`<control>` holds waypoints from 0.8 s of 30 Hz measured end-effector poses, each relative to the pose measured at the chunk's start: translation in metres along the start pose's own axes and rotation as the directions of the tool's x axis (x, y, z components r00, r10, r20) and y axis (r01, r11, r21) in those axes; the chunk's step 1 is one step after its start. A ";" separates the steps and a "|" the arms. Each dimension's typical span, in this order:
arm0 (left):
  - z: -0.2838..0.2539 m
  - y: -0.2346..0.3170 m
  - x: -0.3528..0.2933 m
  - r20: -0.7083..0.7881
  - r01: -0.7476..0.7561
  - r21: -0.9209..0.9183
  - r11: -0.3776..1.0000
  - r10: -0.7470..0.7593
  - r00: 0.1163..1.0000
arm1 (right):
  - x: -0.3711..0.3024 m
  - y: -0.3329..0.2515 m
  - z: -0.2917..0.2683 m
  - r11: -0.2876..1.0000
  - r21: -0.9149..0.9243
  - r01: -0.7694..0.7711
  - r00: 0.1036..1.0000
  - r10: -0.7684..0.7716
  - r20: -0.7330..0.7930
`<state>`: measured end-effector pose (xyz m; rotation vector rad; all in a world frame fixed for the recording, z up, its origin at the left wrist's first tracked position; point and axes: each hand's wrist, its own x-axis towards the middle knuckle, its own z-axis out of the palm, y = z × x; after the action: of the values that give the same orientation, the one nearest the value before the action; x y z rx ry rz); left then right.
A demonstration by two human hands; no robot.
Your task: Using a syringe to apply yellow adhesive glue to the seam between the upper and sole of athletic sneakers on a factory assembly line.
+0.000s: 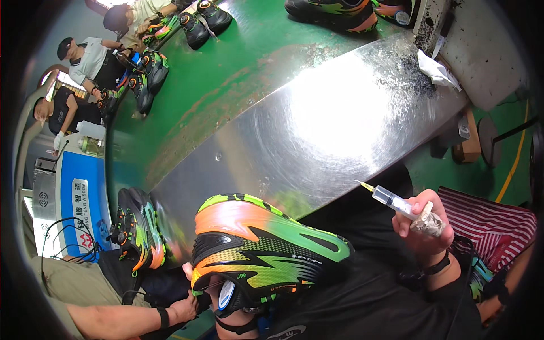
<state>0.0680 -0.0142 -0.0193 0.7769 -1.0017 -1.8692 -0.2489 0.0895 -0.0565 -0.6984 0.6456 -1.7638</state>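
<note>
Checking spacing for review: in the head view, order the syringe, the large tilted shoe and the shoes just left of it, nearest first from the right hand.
1. Syringe, held in the right hand.
2. Large tilted shoe, to the hand's left.
3. Shoes, farther left.

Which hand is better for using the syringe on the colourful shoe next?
Probably the right hand: it holds the syringe, fingers wrapped around its back end. The left hand, partly hidden, seems busy supporting the shoe.
</note>
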 end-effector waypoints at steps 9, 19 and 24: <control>-0.009 0.001 0.001 -0.047 0.045 -0.060 0.997 -0.047 0.998 | 0.006 0.005 -0.005 0.976 -0.204 -0.078 0.994 0.061 -0.088; -0.052 0.021 -0.013 -0.259 0.177 -0.269 0.947 -0.248 0.934 | 0.014 0.008 -0.007 0.890 -0.447 -0.094 0.994 0.060 -0.088; -0.127 0.048 -0.044 -0.504 -0.004 -0.695 0.719 -0.483 0.716 | 0.013 -0.002 0.000 0.882 -0.471 -0.014 1.000 0.024 0.016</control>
<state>0.2094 -0.0325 -0.0339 1.0499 0.2620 -1.7635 -0.2534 0.0774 -0.0534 -1.0351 1.0827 -1.5870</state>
